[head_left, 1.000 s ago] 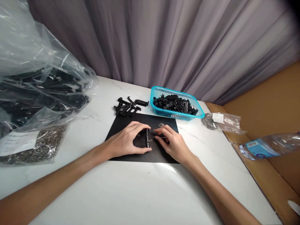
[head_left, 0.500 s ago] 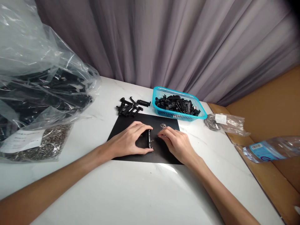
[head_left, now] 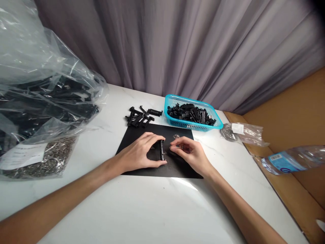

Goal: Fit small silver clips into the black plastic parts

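Observation:
My left hand [head_left: 141, 151] grips a narrow black plastic part [head_left: 161, 150] by its two ends, thumb at the near end and fingers at the far end. The part is held over a black mat [head_left: 157, 171]. To its right, my right hand [head_left: 189, 152] is closed in a pinch, with a small metal piece [head_left: 179, 147] partly showing at the fingers; its exact kind is too small to tell. A small bent wire piece [head_left: 165, 153] lies beside the black part. Beyond my right fingers sits a little pile of metal pieces [head_left: 176, 136].
Several loose black parts [head_left: 138, 117] lie behind the mat. A blue basket [head_left: 166, 110] holds many more. Clear bags with black parts [head_left: 45, 98] and metal pieces [head_left: 58, 156] stand at left. At right are a small bag [head_left: 230, 132] and a plastic bottle [head_left: 286, 162].
My right hand has turned so that its curled fingers show more, and its pinch has shifted slightly nearer the black part's level. My left hand keeps its grip on the part.

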Demonstrator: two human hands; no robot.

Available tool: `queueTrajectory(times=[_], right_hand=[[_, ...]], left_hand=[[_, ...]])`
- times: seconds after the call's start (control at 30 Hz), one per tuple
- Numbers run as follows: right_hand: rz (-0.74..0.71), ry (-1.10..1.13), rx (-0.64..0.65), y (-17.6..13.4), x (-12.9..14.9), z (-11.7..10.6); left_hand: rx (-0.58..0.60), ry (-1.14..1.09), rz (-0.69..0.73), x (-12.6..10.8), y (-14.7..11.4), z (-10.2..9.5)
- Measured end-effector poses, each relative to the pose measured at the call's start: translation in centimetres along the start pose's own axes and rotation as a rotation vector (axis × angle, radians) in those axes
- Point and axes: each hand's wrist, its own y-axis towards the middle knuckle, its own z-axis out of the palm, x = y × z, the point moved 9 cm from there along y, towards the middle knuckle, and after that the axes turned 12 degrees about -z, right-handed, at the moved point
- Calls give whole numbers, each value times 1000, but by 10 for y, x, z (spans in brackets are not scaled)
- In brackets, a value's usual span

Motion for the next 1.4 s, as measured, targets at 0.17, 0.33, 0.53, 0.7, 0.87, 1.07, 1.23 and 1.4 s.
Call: queueTrajectory(times=[0.17,0.33,0.53,0.7,0.87,1.07,1.23,1.4], right_hand=[[-106,2,3,2,9,-1],[-25,44,-44,-1,2,-3],[-164,-35,-42,1,17,-3],[-194,-18,-50,1,22,-4],[-173,-24,-76,-1,20,-3],[-197,-61,-160,0,28,1],[-205,-58,-192,1,33,4],[-201,-64,-203,0,33,7]], left_hand=[[-22,-12,53,-7,-2,-3],[-31,-42,57,-9,-4,-3],[-28,-29,43,-9,-7,-1],[-65,-19,82,-13,-9,-5],[-31,-38,45,-12,-8,-3],[-56,-93,42,-13,-9,-1],[-110,-79,77,-13,-12,0],[-101,-77,59,-12,-11,0]])
